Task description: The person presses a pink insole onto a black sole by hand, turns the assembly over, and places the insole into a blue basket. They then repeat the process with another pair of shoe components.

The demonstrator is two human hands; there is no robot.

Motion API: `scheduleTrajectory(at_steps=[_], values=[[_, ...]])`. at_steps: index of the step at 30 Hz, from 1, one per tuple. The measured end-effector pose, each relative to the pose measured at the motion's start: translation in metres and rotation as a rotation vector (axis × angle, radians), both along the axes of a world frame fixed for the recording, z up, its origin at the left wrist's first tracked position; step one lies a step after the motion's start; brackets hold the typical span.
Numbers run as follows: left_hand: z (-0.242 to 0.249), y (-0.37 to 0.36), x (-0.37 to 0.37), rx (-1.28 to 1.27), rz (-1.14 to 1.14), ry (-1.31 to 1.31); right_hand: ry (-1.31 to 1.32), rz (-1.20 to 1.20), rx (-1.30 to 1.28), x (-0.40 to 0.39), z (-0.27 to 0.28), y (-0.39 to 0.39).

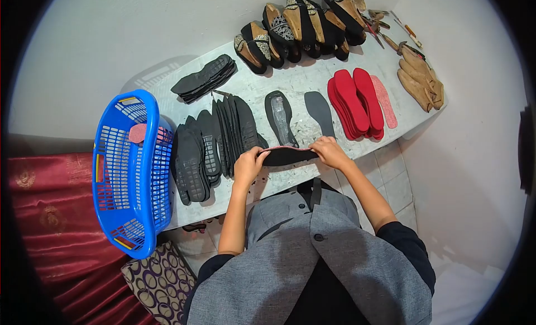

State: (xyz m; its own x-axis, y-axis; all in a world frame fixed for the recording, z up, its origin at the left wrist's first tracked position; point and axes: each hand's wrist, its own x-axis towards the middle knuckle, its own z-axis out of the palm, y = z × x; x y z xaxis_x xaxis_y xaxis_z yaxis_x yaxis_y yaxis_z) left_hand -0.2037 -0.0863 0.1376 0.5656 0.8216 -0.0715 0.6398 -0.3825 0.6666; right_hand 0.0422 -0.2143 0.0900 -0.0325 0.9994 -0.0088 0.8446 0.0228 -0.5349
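Between my two hands a thin shoe insole is stretched sideways, its dark face towards me and a reddish edge along the top. My left hand pinches its left end, and my right hand pinches the right end. Just beyond it on the table lie a black outsole with a shiny, pale patch inside and a flat dark grey insole, partly hidden by my right hand. Stacked red insoles lie farther right, beside a speckled pink one.
Black outsoles stand packed and piled on the left, with another stack behind. A blue basket adjoins the table's left end. Shoes line the back. Tan, glove-like items and hand tools lie right.
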Motion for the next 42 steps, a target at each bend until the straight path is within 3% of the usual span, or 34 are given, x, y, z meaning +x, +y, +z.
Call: scheduleTrajectory(at_steps=[5,9,15,20,26,32,38,42], values=[[-0.022,-0.005,-0.002,0.091,0.018,0.081,0.022,-0.005,-0.141,0.007,-0.028,0.011],[-0.044,0.001,-0.007,-0.019,0.107,-0.009,0.015,-0.034,-0.160,0.002,-0.040,0.023],[-0.065,0.005,-0.011,-0.281,0.234,-0.125,-0.001,-0.102,0.046,-0.016,-0.043,0.020],[-0.077,0.009,-0.017,-0.391,0.233,-0.272,0.019,0.006,0.148,-0.043,-0.019,0.021],[-0.086,0.011,-0.018,-0.423,0.249,-0.228,0.034,0.223,0.148,-0.073,-0.012,0.045],[-0.084,0.011,-0.022,-0.480,0.194,-0.289,0.115,0.242,0.090,-0.083,-0.018,0.049],[-0.064,0.007,-0.032,-0.759,0.209,-0.414,0.128,0.279,0.079,-0.078,-0.025,0.047],[-0.081,0.009,-0.036,-0.762,0.177,-0.469,0.166,0.308,0.056,-0.074,-0.022,0.048]])
